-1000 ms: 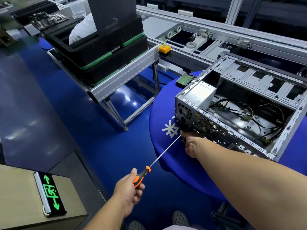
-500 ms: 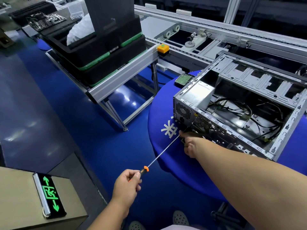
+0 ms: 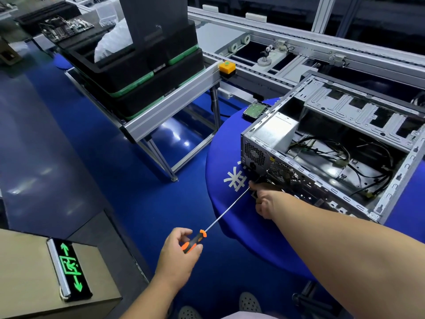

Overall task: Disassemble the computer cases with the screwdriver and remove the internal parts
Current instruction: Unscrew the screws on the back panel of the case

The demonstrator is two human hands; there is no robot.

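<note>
1. Exit sign point(image 3: 69, 268): lit green, on a beige box at the lower left, off the table.
2. Left hand point(image 3: 178, 256): fingers and thumb curled round the orange-and-black handle of the screwdriver point(image 3: 208, 229), below the table's near-left edge.
3. Screwdriver shaft: runs up and right, its tip at the rear panel of the computer case point(image 3: 326, 143).
4. Right hand point(image 3: 264, 199): fingers pinched at the shaft's tip, against the lower rear panel; whether they hold a screw cannot be told.
5. Computer case: open, side panel off, on the blue table point(image 3: 230, 203) near its left edge; cables and a silver power supply point(image 3: 273, 132) inside.
6. Hard drive point(image 3: 255, 110): at the table's far-left edge, just beside the case.
</note>
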